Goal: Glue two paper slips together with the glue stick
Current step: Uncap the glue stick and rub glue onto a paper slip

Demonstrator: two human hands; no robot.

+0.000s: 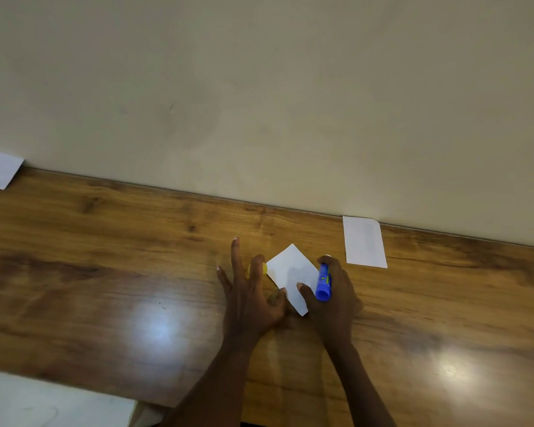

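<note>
Here, at centre right, the right hand (pixel 333 300) has its fingers wrapped round a blue glue stick (pixel 323 283), label unreadable, thumb on a white slip (pixel 290 272). The left hand (pixel 250 300) lies with fingers spread, one bent over a yellow cap (pixel 263 268). A second slip (pixel 364 241) lies on the tabletop (pixel 105 241), further right.

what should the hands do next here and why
Probably tip the glue stick in the right hand down onto the paper slip and swipe: its yellow cap looks off, and the left hand touches the slip's edge.
</note>
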